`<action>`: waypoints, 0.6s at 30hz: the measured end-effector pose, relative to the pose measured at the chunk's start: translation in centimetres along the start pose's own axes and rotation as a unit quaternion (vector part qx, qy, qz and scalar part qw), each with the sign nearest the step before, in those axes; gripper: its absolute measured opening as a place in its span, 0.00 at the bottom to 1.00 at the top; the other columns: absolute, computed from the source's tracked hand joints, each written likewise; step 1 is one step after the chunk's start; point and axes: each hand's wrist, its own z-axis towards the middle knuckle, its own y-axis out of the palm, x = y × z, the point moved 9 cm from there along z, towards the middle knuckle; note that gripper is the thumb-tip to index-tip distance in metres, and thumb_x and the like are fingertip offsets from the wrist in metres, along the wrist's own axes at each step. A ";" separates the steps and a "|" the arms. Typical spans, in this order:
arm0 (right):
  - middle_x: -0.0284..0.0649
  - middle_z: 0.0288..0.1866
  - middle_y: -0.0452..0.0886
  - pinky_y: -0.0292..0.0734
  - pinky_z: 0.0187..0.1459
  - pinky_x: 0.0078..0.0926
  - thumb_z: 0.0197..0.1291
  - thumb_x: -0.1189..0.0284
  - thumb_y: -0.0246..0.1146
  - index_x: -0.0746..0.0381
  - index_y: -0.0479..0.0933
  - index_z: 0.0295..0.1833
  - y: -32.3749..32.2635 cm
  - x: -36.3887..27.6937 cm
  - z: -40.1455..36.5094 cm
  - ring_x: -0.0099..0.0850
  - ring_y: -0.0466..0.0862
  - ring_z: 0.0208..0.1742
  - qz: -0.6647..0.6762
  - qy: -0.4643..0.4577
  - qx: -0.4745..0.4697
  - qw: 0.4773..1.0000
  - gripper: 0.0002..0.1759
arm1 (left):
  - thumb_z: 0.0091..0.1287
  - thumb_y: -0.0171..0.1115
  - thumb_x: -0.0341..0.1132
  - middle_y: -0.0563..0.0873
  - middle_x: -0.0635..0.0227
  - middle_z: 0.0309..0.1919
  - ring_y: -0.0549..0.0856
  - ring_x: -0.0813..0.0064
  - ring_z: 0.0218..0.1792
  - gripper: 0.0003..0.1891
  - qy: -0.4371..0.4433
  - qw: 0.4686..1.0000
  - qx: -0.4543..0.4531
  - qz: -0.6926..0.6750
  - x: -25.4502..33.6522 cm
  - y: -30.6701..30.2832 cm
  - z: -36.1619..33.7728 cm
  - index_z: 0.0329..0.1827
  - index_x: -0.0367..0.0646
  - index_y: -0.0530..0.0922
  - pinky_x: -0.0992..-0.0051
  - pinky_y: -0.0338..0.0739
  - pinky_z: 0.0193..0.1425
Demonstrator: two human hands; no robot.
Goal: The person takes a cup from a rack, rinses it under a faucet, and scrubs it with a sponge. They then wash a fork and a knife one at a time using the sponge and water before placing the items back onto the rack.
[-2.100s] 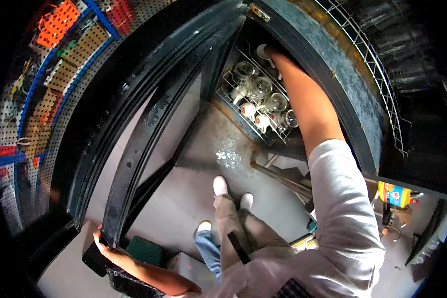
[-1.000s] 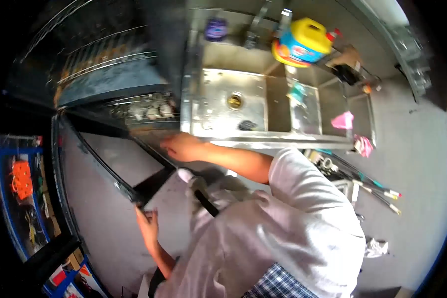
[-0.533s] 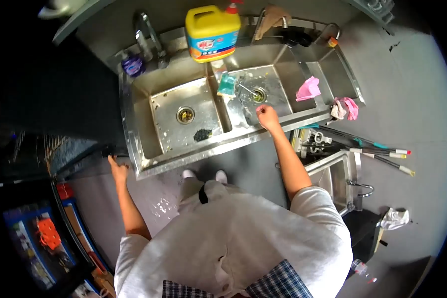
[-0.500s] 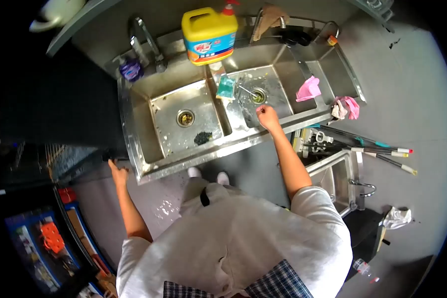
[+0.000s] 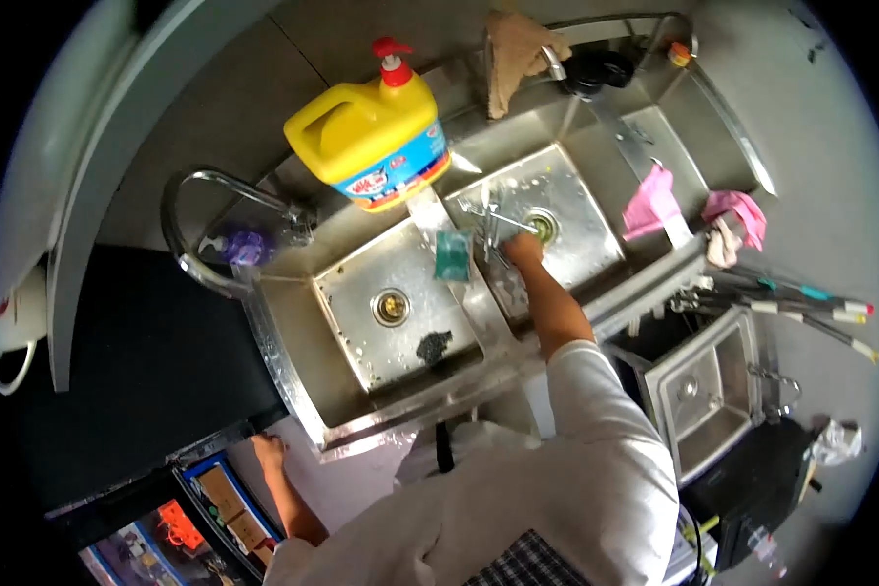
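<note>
Metal utensils lie beside the drain of the middle basin, just right of the frame's center. The right hand reaches down to them; whether it grips one, I cannot tell. Left of them, a green sponge sits on the divider. At lower left, the left hand is at the black cabinet's edge, its grip unclear.
</note>
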 end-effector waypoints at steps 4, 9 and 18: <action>0.53 0.68 0.59 0.64 0.59 0.47 0.43 0.39 0.62 0.69 0.61 0.64 0.6 -4.5 2.2 0.47 0.59 0.68 -0.107 0.009 -0.006 0.994 0.52 | 0.54 0.48 0.20 0.77 0.56 0.29 0.80 0.64 0.24 0.14 -0.034 0.994 -0.035 -0.095 -0.7 0.1 -1.8 0.45 0.36 0.64 0.69 0.79 0.22; 0.53 0.63 0.63 0.65 0.56 0.51 0.49 0.55 0.60 0.67 0.60 0.63 4.3 -6.0 4.3 0.48 0.63 0.64 -0.167 -0.073 0.077 0.980 0.39 | 0.56 0.45 0.17 0.81 0.58 0.30 0.81 0.70 0.24 0.16 -0.044 0.979 -0.097 -0.175 2.1 3.9 -5.2 0.47 0.40 0.65 0.73 0.77 0.22; 0.50 0.40 0.81 0.77 0.43 0.39 0.54 0.70 0.53 0.65 0.76 0.38 7.0 -4.9 4.4 0.46 0.82 0.43 -0.033 -0.086 -0.059 0.994 0.11 | 0.60 0.50 0.20 0.83 0.56 0.30 0.82 0.70 0.23 0.11 0.002 0.998 -0.037 -0.056 11.6 2.9 -10.0 0.46 0.39 0.68 0.74 0.78 0.24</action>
